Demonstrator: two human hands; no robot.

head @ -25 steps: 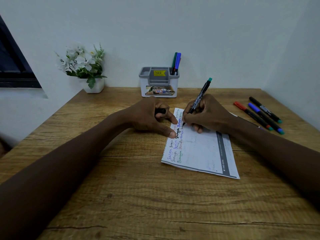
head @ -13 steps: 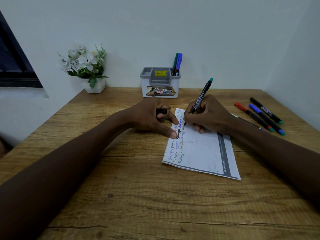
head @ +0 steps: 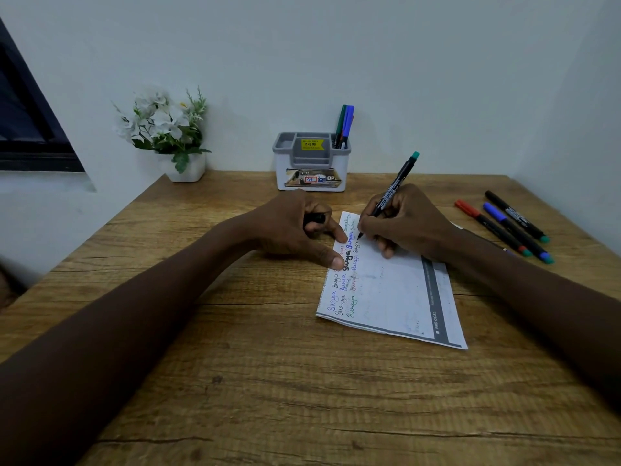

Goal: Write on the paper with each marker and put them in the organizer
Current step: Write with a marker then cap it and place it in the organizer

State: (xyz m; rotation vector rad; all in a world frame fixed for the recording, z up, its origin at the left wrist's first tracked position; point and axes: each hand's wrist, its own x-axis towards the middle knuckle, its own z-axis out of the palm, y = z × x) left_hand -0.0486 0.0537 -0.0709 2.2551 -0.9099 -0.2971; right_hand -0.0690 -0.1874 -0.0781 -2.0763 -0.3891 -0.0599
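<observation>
The right hand point(head: 408, 223) is pinching a black marker point(head: 391, 191) in a narrow writing grip, thumb and fingers closed around the lower barrel, with the tip pressing on the paper point(head: 393, 290) near its upper left corner. The marker is leaning up and away from the person, its teal end pointing toward the wall. The left hand point(head: 295, 230) is curling closed around a small black cap point(head: 315, 218), of which only a short part is showing between the fingers, while its thumb and forefinger are resting at the left edge of the paper, pinning it down.

The paper is lying slanted on the wooden surface point(head: 268, 381), with rows of the same handwritten word in blue, black, green and red running along its left side, and a dark printed band along its right side.

Three capped markers are lying side by side on the surface to the right of the right forearm: a red marker point(head: 492, 227), a blue marker point(head: 517, 233) and a second black marker point(head: 515, 215), all with teal ends pointing toward the person.

The grey and white organizer point(head: 311, 163) is standing at the back of the surface against the wall, holding a few markers upright in its right compartment, among them a green one and a blue one. A white pot of white flowers point(head: 168, 132) is sitting well to the left of it.
</observation>
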